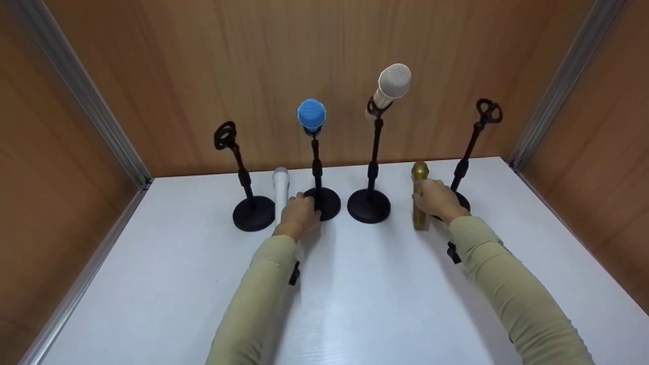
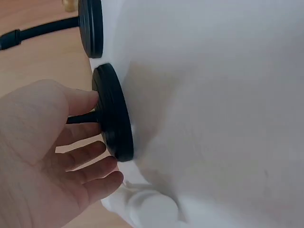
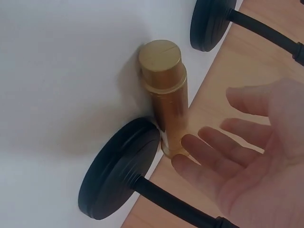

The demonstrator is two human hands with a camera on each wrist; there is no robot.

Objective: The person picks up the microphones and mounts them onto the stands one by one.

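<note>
My left hand [image 1: 300, 215] is at the round black base [image 2: 114, 114] of the stand that carries a blue microphone [image 1: 311, 115]. Its thumb touches the base, and the other fingers, loosely bent, reach past the post. Close by on its left lies a white microphone [image 1: 281, 188], partly hidden by that hand in the head view. My right hand [image 1: 437, 197] hovers at a gold microphone [image 3: 170, 104] lying on the table, fingers spread and loose, fingertips close to it. Whether they touch it I cannot tell. Beside the gold microphone stands a black stand [image 1: 462, 165] with a bare clip.
Another black stand [image 1: 372, 177] holds a second white microphone [image 1: 394, 82] right of the blue one. At the far left is a stand [image 1: 245, 177] with a bare clip. Wooden panels [image 1: 263, 66] enclose the white table [image 1: 167, 284] at the back and sides.
</note>
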